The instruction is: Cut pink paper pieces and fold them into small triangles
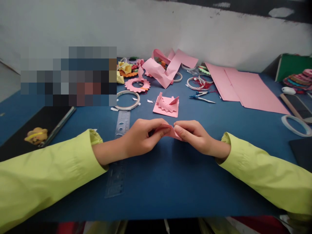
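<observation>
My left hand (143,136) and my right hand (195,135) meet at the middle of the blue table (170,182). Both pinch one small folded piece of pink paper (172,131), fingers curled round it from either side, close to the tabletop. Much of the paper is hidden under my fingers. Just beyond it lies a stack of folded pink paper pieces (166,105). A clear plastic ruler (119,152) runs under my left wrist. Both arms wear yellow-green sleeves.
Pink paper sheets (246,87) lie at the back right, a crumpled pink strip (165,66) and a pink paper ring (137,84) behind. Tape rolls (127,100) (296,125), a pair of compasses (202,97), a black mat with a yellow toy (36,136) and a metal ruler (58,126) lie about.
</observation>
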Motion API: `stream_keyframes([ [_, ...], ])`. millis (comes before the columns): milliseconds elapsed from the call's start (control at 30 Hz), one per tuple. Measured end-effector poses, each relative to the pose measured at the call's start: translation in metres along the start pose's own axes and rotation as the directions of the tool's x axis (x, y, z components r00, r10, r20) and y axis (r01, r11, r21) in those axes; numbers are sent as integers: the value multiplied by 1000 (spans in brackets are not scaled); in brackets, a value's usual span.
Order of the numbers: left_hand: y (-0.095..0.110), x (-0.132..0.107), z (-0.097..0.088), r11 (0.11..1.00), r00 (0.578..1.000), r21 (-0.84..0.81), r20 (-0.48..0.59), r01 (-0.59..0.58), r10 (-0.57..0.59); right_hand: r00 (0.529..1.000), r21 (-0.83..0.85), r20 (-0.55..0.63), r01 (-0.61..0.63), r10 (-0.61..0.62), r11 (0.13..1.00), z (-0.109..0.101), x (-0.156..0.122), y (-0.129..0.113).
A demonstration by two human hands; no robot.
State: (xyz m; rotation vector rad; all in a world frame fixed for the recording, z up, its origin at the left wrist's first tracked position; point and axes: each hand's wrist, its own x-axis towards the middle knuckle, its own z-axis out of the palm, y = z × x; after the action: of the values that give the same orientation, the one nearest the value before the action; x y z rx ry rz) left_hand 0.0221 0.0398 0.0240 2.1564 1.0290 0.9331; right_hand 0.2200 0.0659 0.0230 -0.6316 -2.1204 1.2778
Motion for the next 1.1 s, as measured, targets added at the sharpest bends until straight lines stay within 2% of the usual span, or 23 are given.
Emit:
stream_keyframes([
  [133,2,1,0,1000,1000,12,1,5,-5,1000,-115,3,28,-28,993,2,0,-1],
  [333,0,2,-1,998,1000,52,-23,21,-19,989,-293,-16,135,-146,947,7,-3,3],
  [600,0,2,-2,997,997,30,-20,71,-70,983,-405,-48,143,-177,903,9,-3,6],
  [833,0,3,-4,989,989,-19,-12,144,-145,972,-591,-108,106,-208,800,12,-4,13],
  [1100,2,4,-4,966,975,-129,28,224,-222,951,-635,-162,105,-264,766,12,-4,14],
])
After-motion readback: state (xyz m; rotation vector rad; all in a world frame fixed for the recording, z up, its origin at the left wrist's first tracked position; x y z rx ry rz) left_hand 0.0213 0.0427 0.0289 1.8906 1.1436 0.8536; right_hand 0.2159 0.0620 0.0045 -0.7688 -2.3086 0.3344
